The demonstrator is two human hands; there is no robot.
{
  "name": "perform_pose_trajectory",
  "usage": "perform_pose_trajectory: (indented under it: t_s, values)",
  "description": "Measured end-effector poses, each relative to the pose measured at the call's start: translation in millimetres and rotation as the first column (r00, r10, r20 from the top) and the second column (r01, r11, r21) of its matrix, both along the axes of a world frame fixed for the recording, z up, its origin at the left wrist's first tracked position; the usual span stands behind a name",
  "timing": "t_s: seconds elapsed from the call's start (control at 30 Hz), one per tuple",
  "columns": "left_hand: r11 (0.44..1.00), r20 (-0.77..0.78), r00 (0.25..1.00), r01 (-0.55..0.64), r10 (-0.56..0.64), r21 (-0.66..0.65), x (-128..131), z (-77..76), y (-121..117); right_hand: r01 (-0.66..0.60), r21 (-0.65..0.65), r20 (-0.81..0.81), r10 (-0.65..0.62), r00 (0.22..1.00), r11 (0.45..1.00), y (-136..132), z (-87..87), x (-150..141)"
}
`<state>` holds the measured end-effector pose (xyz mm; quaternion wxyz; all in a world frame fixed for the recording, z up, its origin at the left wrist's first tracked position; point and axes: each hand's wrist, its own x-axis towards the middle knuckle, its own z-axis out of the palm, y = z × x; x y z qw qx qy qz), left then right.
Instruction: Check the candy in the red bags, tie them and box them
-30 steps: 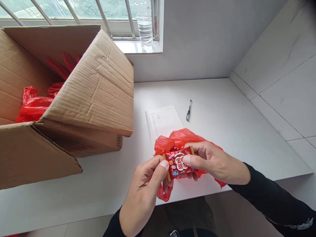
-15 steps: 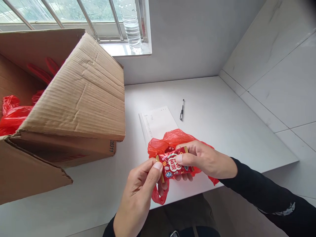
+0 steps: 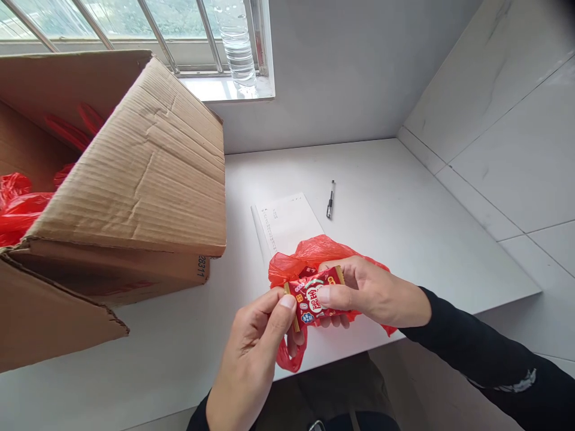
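Observation:
Between my hands is a small red snack packet with gold crimped ends and white printed characters. My left hand pinches its left end between thumb and fingers. My right hand grips the packet from the right, the thumb lying across its printed face and the fingers behind it. Right behind and under the packet, a thin red plastic bag lies crumpled at the table's front edge, one handle loop hanging below my left fingers. The bag's contents are mostly hidden by my hands.
A large open cardboard box with red plastic bags inside stands at the left, one flap jutting toward me. Beyond the bag lie a white notebook and a pen. A water bottle stands on the windowsill.
My right thumb has slid slightly left over the packet's face, and a bit more of its upper right end shows. Both hands keep their hold; the view has shifted very slightly.

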<state>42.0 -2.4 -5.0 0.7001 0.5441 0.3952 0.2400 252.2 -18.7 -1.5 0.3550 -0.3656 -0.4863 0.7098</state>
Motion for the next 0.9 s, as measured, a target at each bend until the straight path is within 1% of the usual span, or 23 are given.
perform_pose_trajectory:
  t_s: [0.17, 0.37, 0.5, 0.63, 0.77, 0.9]
  values:
    - [1.000, -0.026, 1.000, 0.007, -0.006, 0.011, 1.9, 1.8, -0.7, 0.025, -0.037, -0.042, -0.026, 0.999, 0.999, 0.1, -1.1, 0.1]
    - [0.998, -0.047, 0.999, 0.021, -0.018, 0.059, 0.9, 1.2, -1.2, 0.053, -0.067, -0.028, -0.055, 0.998, 0.996, -2.9, -2.7, -2.4]
    - [0.995, -0.079, 0.997, 0.030, -0.023, 0.091, -0.7, -2.3, -1.9, 0.103, -0.039, -0.036, -0.105, 0.994, 0.994, -4.6, -7.3, -5.4]
    - [0.991, -0.090, 0.996, 0.010, 0.003, 0.136, -0.3, -3.2, -3.2, 0.135, 0.002, -0.060, -0.135, 0.989, 0.991, -5.3, -8.0, -6.7]
    - [0.990, -0.102, 0.995, 0.007, 0.007, 0.141, -0.2, -2.0, -4.0, 0.126, 0.010, -0.090, -0.124, 0.988, 0.992, -5.2, -5.7, -8.6]
    - [0.989, -0.118, 0.993, 0.013, 0.004, 0.147, -0.5, -3.0, -3.0, 0.099, 0.016, -0.082, -0.097, 0.992, 0.995, -3.8, -3.4, -10.2]
